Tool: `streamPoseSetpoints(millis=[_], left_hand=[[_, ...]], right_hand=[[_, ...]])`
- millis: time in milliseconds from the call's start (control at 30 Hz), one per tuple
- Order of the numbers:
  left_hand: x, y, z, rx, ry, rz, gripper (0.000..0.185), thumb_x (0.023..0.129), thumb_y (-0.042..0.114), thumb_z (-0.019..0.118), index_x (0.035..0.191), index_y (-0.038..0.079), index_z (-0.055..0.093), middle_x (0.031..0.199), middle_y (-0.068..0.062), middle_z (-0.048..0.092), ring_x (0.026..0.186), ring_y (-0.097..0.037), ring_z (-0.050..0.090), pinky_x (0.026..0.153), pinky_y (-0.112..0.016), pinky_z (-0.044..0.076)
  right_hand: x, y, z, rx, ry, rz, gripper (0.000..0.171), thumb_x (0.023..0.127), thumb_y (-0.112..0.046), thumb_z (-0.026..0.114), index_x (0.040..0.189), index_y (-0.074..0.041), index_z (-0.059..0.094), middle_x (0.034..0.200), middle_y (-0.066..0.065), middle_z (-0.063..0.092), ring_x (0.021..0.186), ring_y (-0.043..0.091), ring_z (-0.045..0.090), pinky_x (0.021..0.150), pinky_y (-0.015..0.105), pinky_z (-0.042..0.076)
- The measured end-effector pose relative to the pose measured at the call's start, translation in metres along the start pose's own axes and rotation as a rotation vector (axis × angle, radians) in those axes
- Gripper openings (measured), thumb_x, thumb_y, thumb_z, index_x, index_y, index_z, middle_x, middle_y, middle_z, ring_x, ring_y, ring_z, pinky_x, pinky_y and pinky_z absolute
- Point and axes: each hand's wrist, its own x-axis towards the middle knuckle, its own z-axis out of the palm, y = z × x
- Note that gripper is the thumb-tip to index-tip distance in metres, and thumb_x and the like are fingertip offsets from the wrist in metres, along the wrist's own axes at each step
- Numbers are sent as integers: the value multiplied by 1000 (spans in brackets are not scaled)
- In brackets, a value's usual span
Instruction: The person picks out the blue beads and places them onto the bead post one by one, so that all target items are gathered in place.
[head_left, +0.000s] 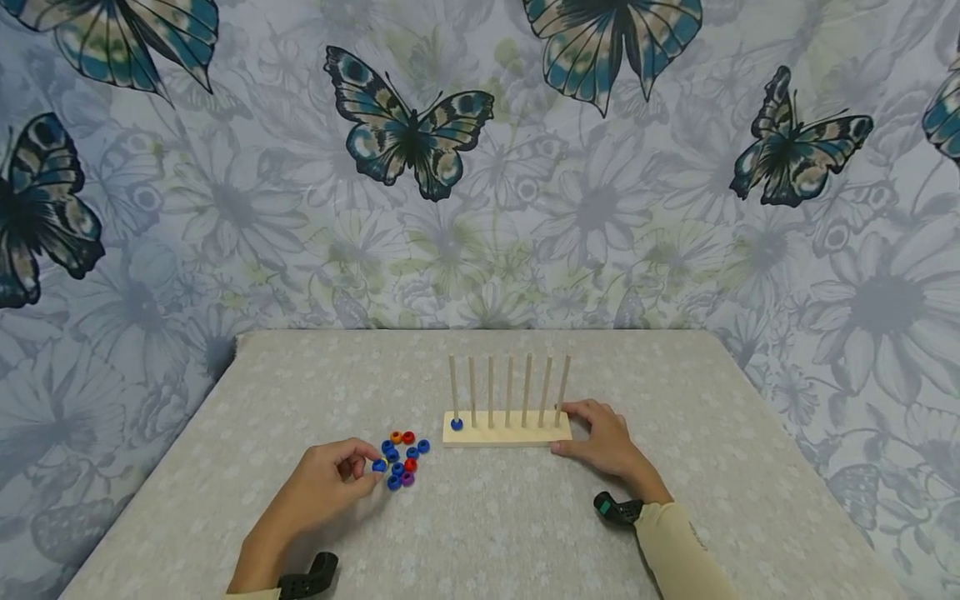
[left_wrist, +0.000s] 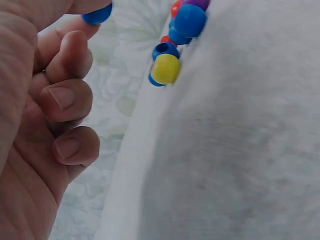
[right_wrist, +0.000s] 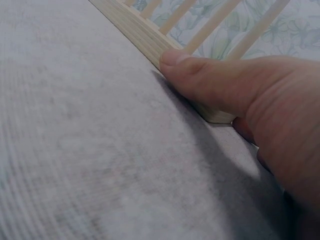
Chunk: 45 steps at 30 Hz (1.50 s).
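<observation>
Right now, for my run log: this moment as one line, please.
left hand: pinches blue bead | right hand: holds pegged base | leftmost peg: one threaded bead

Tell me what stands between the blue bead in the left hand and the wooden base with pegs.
Loose beads lie between the blue bead pinched by the left hand and the wooden base. Lifting over them would likely clear them. Nothing else visible stands between; the right hand is at the base's opposite end.
</observation>
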Motion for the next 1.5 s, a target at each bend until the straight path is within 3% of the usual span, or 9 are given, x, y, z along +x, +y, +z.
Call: streamPoseSetpoints(millis=[200,433,767,1133,1500], left_hand=[[13,11,-7,88,137,119,22,80,10,82,94,22,70,71,13,54,57,-2,42,50,-21,38],[26,26,-17,138,179,201,22,82,12,82,96,23,70,73,15,57,55,-2,41,48,-20,36],[49,53,-19,262,251,238,17,87,19,78,102,16,73,74,13,60,55,-5,40,48,-21,36],[66,78,-17,227,305,330,17,89,16,76,106,14,73,82,7,70,55,-2,45,48,-21,40],[75,88,-11,208,343,301,19,90,19,76,107,13,74,89,1,76,49,-3,44,45,-22,39]], right_hand=[[0,-1,-5,10,7,6,76,74,-56,83,137,-20,61,132,6,62,124,30,52,101,51,31],[0,-1,-6,21,-1,17,78,74,-55,84,138,-19,60,133,5,62,124,29,51,101,51,31],[-2,2,-2,36,-6,32,77,73,-56,84,138,-21,60,132,4,62,125,28,51,102,52,30],[-1,2,-1,32,-15,28,76,73,-57,84,137,-24,60,132,2,62,125,27,50,102,51,30],[0,-1,1,30,-14,18,76,72,-57,84,137,-24,61,132,1,62,125,26,51,102,50,31]])
